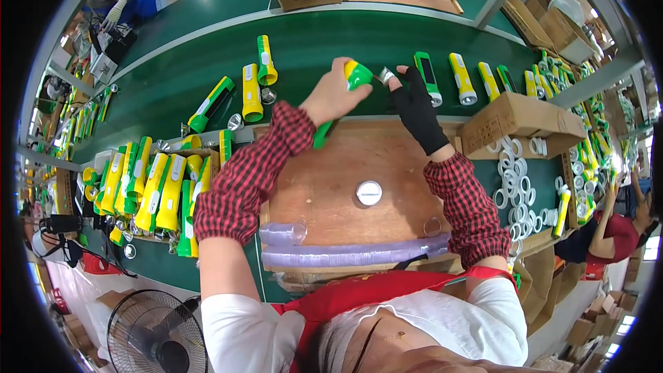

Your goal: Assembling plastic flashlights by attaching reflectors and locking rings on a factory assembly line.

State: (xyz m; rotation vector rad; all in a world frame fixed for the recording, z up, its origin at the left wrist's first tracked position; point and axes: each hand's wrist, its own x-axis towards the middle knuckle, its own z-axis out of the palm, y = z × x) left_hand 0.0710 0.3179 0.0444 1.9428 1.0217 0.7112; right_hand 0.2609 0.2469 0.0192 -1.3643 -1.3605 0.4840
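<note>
I have the left hand [337,98] wrapped around a yellow-and-green flashlight [359,79]. The flashlight's long axis seems to run from 7 o'clock up to 1 (the fingers cover its middle, so I judge by the two ends), flared head uppermost. The right hand [418,112], in a black fingerless glove, sits at 4 o'clock from that head, with a small silvery piece [386,74] at its thumb tip; I cannot tell whether it is truly pinched. I judge the coming move turns on the short gap here: the piece lies at 3 o'clock from the head, near but apart. The flashlight is over the wooden board's [331,173] far edge, at 12 o'clock from a white disc [369,193].
</note>
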